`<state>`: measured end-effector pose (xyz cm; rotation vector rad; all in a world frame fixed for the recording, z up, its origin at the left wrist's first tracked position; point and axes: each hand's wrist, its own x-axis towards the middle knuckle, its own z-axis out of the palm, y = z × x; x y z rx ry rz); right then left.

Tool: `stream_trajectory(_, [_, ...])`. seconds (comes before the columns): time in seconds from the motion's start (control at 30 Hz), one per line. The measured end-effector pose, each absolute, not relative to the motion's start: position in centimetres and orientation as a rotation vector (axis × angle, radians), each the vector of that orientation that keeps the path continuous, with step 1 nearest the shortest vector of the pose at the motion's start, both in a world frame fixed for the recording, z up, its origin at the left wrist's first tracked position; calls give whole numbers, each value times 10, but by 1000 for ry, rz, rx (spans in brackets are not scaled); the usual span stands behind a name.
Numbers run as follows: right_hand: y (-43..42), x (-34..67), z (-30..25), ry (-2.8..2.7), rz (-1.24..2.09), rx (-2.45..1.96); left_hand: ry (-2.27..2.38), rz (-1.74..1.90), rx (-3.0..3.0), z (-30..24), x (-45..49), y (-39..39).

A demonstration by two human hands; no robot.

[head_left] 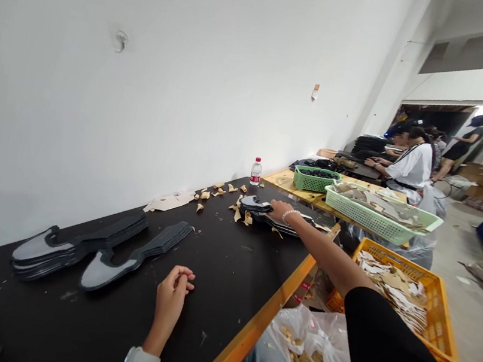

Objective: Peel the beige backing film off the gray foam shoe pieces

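Note:
My left hand (174, 289), a pale watch on its wrist, is over the dark table (215, 262), fingers loosely curled and slightly apart with nothing in them. My right hand (281, 210) reaches to the far right, its fingers closed on the edge of a dark shoe-upper piece on a stack (259, 210). Nearer my left hand lie a smaller stack of curved shoe-upper pieces (112, 273) and a thicker stack (46, 255), both black with grey curved ends. The underside of the right hand's grip is hidden.
Curled tan scraps (205, 195) and a water bottle (256, 172) are near the wall. An orange strip (256, 328) edges the table. At right stand a green basket (372, 216), an orange crate (442, 326) and a plastic bag of scraps (336, 334). Other people work beyond.

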<state>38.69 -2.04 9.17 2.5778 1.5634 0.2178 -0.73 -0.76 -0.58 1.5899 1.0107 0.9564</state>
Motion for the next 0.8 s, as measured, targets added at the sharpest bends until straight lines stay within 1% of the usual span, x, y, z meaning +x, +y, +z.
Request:
stream_trajectory(0.17, [-22,364,104,1742,488,2493,997,957,1581,-4,-8,-8])
stream_trajectory(0.3, [-30,322,106,2011,652,2306,963,1046,1473,0,-7,-9])
stream_trajectory(0.4, [-42,279,90,2261,686,2069,953,1181,1427,0,-5,-13])
stream_trajectory(0.53, [-61,227,57,2626,863,1592,1028,1325,1683,-1,0,-23])
stream_trajectory(0.67, [-71,201,37,2697,980,1564,1213,1485,1723,4,1,-29])
stream_trajectory(0.8, [-69,196,36,2761,1086,1500,1304,1656,1825,11,-3,-29])
